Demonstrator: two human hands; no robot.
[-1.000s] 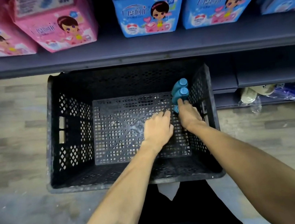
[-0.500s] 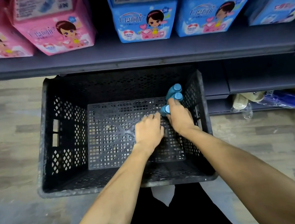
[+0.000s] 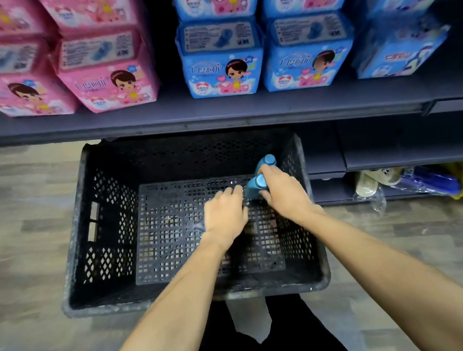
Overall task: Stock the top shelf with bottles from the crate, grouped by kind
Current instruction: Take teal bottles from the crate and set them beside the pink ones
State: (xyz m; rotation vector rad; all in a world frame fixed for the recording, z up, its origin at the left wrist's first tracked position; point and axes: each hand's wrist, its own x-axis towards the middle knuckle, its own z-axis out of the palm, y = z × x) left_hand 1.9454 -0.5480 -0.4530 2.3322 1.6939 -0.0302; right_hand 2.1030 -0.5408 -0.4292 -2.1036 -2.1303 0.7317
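Far right in the crate (image 3: 76, 230): bottles (image 3: 256, 186) gripped by right hand (image 3: 282, 195), bodies mostly hidden. Just left, left hand (image 3: 225, 216), fingertips curled under, hold impossible to tell.

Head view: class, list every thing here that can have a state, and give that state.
crate: on the floor, only teal bottles inside, at its far right corner.
teal bottles: two caps show, close together; the nearer one is gripped.
right hand: curled round the nearer bottle.
left hand: fingers curled, beside that bottle; grip unclear.
shelf: stocked with pink packs and blue packs.
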